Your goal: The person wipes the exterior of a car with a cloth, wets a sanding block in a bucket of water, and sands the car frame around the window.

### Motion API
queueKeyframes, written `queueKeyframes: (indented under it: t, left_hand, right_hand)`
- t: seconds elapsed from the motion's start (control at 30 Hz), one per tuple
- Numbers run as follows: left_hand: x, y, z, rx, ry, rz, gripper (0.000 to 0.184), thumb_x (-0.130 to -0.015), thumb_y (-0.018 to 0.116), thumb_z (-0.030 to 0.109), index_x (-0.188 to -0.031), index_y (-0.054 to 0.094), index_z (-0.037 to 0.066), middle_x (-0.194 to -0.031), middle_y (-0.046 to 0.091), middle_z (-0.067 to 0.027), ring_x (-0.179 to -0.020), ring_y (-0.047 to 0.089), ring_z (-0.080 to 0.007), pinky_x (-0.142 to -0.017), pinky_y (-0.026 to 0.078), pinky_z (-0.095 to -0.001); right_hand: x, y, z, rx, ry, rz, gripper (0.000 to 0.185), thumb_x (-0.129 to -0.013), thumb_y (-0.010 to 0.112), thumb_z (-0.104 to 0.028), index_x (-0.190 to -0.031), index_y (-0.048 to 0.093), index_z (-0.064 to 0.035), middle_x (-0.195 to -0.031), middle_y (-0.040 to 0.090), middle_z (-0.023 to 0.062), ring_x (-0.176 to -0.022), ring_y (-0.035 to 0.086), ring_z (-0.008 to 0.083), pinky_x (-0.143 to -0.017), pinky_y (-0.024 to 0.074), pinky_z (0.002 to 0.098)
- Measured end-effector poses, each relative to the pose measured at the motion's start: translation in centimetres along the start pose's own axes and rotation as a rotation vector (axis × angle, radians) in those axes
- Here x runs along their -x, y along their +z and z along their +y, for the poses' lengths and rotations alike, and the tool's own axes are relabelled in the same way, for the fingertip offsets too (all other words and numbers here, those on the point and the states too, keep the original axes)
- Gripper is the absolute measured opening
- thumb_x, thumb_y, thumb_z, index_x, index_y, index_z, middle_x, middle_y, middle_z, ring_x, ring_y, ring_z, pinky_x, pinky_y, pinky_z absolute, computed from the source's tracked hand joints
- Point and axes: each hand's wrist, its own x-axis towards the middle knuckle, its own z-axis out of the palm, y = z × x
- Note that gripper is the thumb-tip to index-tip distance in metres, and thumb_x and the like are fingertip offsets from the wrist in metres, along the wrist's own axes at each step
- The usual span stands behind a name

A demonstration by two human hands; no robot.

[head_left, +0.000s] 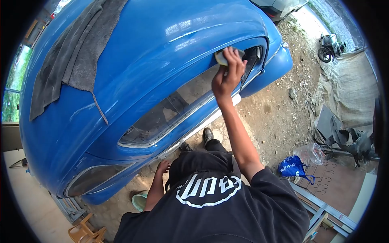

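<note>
My right hand (pixel 229 75) is raised over the blue car (pixel 142 60), with its fingers pressed round a pale, greyish pad (pixel 221 58). The pad lies against the roof edge, above the front corner of the side window opening. Down at my side, my left hand (pixel 163 166) hangs beside the lower part of the car body, small in view, with its fingers loosely apart and nothing visible in them. A dark grey cloth (pixel 87 60) is draped over the roof at the upper left.
A greenish bucket (pixel 139 200) and a brown wooden stool (pixel 86 231) stand at the lower left. On the right are a blue bag (pixel 292 167), metal frames (pixel 324 208) and a large pale sheet (pixel 348 89). A motorcycle (pixel 330 47) is farther off.
</note>
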Motion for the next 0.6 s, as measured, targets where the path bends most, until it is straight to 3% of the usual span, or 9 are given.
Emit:
queueKeyframes:
  t: [0.03,0.1,0.2,0.33,0.43,0.47,0.53,0.6]
  left_hand:
    - [0.1,0.0,-0.2,-0.039,-0.012,-0.007,0.041,-0.093,0.056,0.038,-0.126,0.060,0.013,-0.106,0.069,-0.0095,-0.085,0.067,-0.0235,-0.076,0.051,-0.0447]
    - [1.3,-0.1,0.7,-0.141,-0.062,-0.056,0.039,-0.093,0.057,0.037,-0.123,0.061,0.013,-0.106,0.069,-0.0092,-0.084,0.067,-0.0233,-0.075,0.051,-0.0443]
    - [3.5,-0.4,1.0,-0.156,-0.083,-0.049,0.035,-0.092,0.058,0.036,-0.118,0.062,0.012,-0.103,0.068,-0.0080,-0.083,0.067,-0.0227,-0.073,0.052,-0.0430]
    - [0.8,-1.6,0.1,-0.055,-0.040,0.028,0.038,-0.093,0.058,0.037,-0.122,0.062,0.013,-0.104,0.069,-0.0079,-0.082,0.067,-0.0229,-0.072,0.052,-0.0428]
    - [0.7,-2.1,0.1,0.008,0.001,0.085,0.041,-0.094,0.058,0.038,-0.126,0.061,0.013,-0.107,0.069,-0.0085,-0.084,0.068,-0.0234,-0.072,0.053,-0.0431]
    - [1.0,-1.7,0.4,0.013,0.012,0.089,0.042,-0.094,0.058,0.039,-0.128,0.061,0.014,-0.108,0.069,-0.0087,-0.085,0.068,-0.0237,-0.072,0.053,-0.0433]
    - [1.0,-1.7,1.1,-0.044,-0.029,0.045,0.043,-0.094,0.058,0.038,-0.129,0.061,0.014,-0.110,0.069,-0.0093,-0.088,0.068,-0.0242,-0.074,0.053,-0.0432]
    - [2.1,-1.5,0.5,-0.116,-0.092,-0.006,0.044,-0.093,0.058,0.038,-0.130,0.061,0.013,-0.112,0.069,-0.0099,-0.092,0.068,-0.0247,-0.075,0.052,-0.0430]
  right_hand:
    - [1.4,-0.4,-2.1,-0.016,-0.023,-0.079,0.049,-0.081,0.054,0.003,-0.123,0.069,-0.0161,-0.123,0.069,0.0042,-0.130,0.053,0.0284,-0.120,0.0189,0.0513]
    - [5.2,-0.6,-6.9,-0.134,-0.152,-0.203,0.047,-0.083,0.053,0.001,-0.119,0.073,-0.0220,-0.123,0.069,-0.0013,-0.128,0.055,0.0221,-0.123,0.0167,0.0497]
    - [5.3,-0.4,-7.4,-0.077,-0.364,-0.166,0.038,-0.089,0.055,-0.004,-0.113,0.076,-0.0259,-0.119,0.070,-0.0058,-0.123,0.060,0.0170,-0.124,0.0152,0.0465]
    - [0.0,0.0,0.6,0.099,-0.193,-0.015,0.042,-0.086,0.053,0.002,-0.117,0.072,-0.0206,-0.118,0.071,-0.0001,-0.125,0.059,0.0216,-0.120,0.0207,0.0513]
    - [1.3,1.1,-1.6,-0.020,-0.003,0.050,0.053,-0.077,0.049,0.006,-0.123,0.067,-0.0126,-0.123,0.068,0.0055,-0.129,0.054,0.0315,-0.119,0.0209,0.0539]
    - [2.9,0.8,-3.9,-0.074,0.027,0.018,0.051,-0.078,0.051,0.005,-0.122,0.068,-0.0133,-0.123,0.068,0.0057,-0.130,0.054,0.0316,-0.119,0.0208,0.0530]
    - [7.4,0.2,-8.4,-0.166,-0.114,-0.130,0.043,-0.087,0.052,0.000,-0.117,0.074,-0.0218,-0.122,0.068,-0.0017,-0.131,0.054,0.0225,-0.122,0.0192,0.0499]
    - [7.8,-0.5,-8.8,-0.102,-0.211,-0.156,0.039,-0.091,0.053,-0.002,-0.114,0.076,-0.0253,-0.120,0.069,-0.0071,-0.126,0.057,0.0182,-0.123,0.0191,0.0475]
